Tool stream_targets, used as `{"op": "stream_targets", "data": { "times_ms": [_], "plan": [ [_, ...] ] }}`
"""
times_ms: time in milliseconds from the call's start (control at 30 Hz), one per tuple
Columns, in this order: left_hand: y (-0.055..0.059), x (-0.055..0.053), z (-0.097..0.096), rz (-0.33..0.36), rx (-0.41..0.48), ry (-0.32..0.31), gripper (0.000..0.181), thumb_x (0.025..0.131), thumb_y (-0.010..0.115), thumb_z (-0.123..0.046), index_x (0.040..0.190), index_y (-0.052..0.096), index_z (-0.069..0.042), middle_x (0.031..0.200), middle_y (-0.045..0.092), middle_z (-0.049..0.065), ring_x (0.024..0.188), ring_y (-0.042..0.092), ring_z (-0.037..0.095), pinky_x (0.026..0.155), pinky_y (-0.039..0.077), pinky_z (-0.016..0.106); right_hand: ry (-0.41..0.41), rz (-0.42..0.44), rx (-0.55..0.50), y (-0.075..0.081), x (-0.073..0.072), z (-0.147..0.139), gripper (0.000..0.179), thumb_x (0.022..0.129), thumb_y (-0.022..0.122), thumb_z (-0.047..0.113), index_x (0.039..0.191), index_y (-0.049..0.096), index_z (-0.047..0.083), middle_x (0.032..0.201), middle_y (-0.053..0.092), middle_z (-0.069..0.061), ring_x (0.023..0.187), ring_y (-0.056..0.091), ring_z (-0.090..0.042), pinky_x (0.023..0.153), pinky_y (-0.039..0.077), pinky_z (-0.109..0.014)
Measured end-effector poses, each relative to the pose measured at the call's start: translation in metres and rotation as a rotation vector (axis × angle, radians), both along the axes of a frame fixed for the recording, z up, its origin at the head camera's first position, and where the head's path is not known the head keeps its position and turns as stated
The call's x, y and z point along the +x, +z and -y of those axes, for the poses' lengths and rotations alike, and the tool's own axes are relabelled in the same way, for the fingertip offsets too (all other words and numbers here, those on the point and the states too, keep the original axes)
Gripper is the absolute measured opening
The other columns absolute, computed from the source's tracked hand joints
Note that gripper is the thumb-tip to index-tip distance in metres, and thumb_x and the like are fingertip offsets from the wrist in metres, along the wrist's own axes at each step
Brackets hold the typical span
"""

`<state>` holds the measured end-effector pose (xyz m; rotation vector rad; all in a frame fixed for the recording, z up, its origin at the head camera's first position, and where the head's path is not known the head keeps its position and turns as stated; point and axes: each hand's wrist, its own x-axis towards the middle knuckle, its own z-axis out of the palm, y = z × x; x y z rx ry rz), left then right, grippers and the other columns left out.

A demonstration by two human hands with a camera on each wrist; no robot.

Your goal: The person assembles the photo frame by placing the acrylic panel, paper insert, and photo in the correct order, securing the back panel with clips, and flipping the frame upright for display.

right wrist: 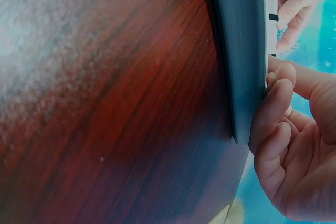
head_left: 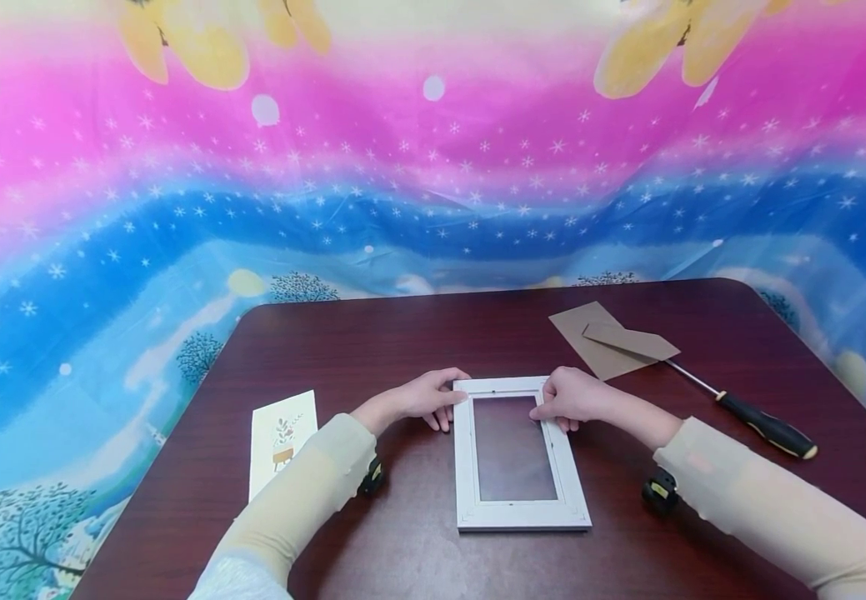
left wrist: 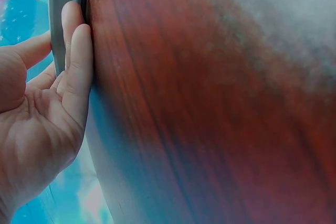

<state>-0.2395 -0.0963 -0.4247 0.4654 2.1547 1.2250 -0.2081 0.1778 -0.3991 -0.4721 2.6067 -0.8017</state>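
A white picture frame (head_left: 523, 514) lies on the table, with small dark tabs along its inner edge and a see-through pane (head_left: 513, 458) in its opening. At its upper left corner my left hand (head_left: 428, 396) grips the border, thumb on top and fingers along the outer side. My right hand (head_left: 573, 393) holds the upper right border, its thumb reaching over to the inner edge. In the right wrist view the fingers (right wrist: 273, 108) curl against the frame's side (right wrist: 244, 66). The left wrist view shows the left fingers (left wrist: 79, 66) lying along the opposite side.
A card with a plant drawing (head_left: 282, 429) lies at the left, partly behind the left sleeve. Toward the back right is a brown backing board (head_left: 578, 333) with a stand flap. A screwdriver (head_left: 763, 421) with a black handle touches it. Patterned cloth (head_left: 433, 167) hangs behind the table.
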Motion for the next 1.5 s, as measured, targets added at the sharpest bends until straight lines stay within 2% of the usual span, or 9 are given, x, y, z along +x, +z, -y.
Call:
{"op": "stream_targets", "data": {
  "times_ms": [400, 967, 1500],
  "plan": [
    [-0.0018, -0.0012, -0.0003, -0.004, 0.004, -0.001, 0.035, 0.103, 0.051, -0.015, 0.137, 0.047, -0.011, 0.07, 0.057, 0.011, 0.051, 0.06, 0.017, 0.045, 0.049, 0.027, -0.017, -0.006, 0.064, 0.0002, -0.001, -0.0021, 0.039, 0.085, 0.076, 0.026, 0.055, 0.056, 0.011, 0.044, 0.052, 0.003, 0.039, 0.052, -0.011, 0.043, 0.041, -0.023],
    [-0.0029, -0.0014, 0.0014, 0.002, 0.001, 0.004, 0.036, 0.103, 0.051, -0.016, 0.138, 0.047, -0.013, 0.071, 0.057, 0.011, 0.052, 0.062, 0.018, 0.044, 0.05, 0.029, -0.007, -0.027, 0.032, -0.0013, -0.0001, -0.0023, 0.039, 0.087, 0.075, 0.025, 0.057, 0.055, 0.011, 0.044, 0.051, 0.004, 0.039, 0.052, -0.01, 0.042, 0.043, -0.024],
    [-0.0009, -0.0012, -0.0011, 0.035, 0.019, 0.05, 0.035, 0.104, 0.049, -0.017, 0.139, 0.046, -0.013, 0.068, 0.058, 0.013, 0.049, 0.061, 0.019, 0.042, 0.049, 0.029, -0.017, -0.052, 0.023, 0.0012, -0.0014, -0.0033, 0.038, 0.088, 0.074, 0.025, 0.058, 0.054, 0.011, 0.045, 0.051, 0.004, 0.04, 0.053, -0.011, 0.042, 0.042, -0.024]
  ]
}}
